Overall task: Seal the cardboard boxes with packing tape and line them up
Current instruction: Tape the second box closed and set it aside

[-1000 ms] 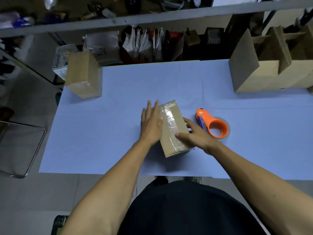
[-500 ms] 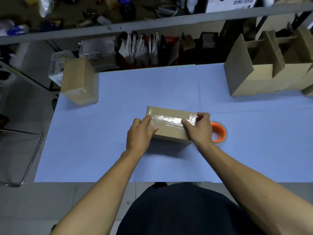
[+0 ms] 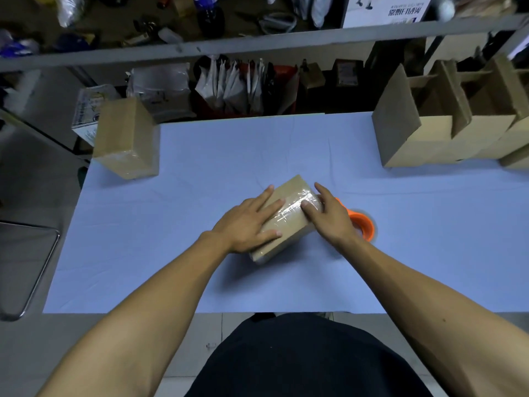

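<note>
On my pale blue table cover (image 3: 200, 224), a plain brown box (image 3: 289, 196) with glossy clear tape; right of it, an orange tape dispenser (image 3: 363, 224).

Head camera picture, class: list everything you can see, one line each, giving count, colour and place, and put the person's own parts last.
taped box: one, brown, table centre, lying askew under both hands
sealed box: one, brown, far left corner of the table
open boxes: several, brown, flaps up, far right of the table
tape dispenser: one, orange, right of the taped box, partly hidden by the right hand
table: one, pale blue top
shelf: one, grey, behind the table, cluttered
white packets: several, below the shelf
left hand: fingers flat on the taped box
right hand: touches the box's right end
</note>
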A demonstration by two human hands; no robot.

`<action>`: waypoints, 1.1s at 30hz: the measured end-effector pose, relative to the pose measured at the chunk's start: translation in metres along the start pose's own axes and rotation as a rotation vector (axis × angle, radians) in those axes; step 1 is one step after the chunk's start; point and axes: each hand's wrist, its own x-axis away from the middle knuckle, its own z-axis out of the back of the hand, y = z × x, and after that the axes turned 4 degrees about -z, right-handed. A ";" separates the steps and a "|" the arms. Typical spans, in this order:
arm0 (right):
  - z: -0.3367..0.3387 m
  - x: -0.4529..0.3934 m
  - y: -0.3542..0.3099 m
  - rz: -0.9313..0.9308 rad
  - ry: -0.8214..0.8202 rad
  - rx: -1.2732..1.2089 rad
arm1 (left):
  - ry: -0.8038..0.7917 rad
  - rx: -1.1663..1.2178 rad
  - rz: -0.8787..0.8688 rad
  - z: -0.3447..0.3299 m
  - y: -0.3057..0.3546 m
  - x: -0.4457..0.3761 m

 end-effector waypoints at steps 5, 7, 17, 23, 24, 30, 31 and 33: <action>0.016 0.003 0.043 -0.116 0.253 0.229 | 0.258 0.114 0.231 -0.031 0.010 0.011; 0.021 0.002 0.058 -0.199 0.155 0.241 | 0.296 0.140 0.247 -0.034 0.012 0.012; 0.037 0.001 0.045 -0.069 0.229 0.354 | 0.271 0.198 0.040 -0.042 0.018 0.003; 0.075 -0.003 0.004 -0.140 0.287 -0.006 | 0.460 0.388 0.144 -0.049 0.035 0.006; 0.078 -0.003 -0.004 -0.085 0.246 0.052 | 0.465 0.369 0.172 -0.050 0.039 0.006; 0.068 -0.014 -0.041 0.192 0.146 0.522 | 0.584 0.220 0.249 -0.020 0.044 -0.003; 0.069 -0.015 -0.047 0.223 0.164 0.532 | 0.642 0.268 0.261 -0.010 0.044 -0.006; 0.074 -0.016 -0.057 0.303 0.185 0.544 | 0.761 0.514 0.318 0.017 0.046 -0.018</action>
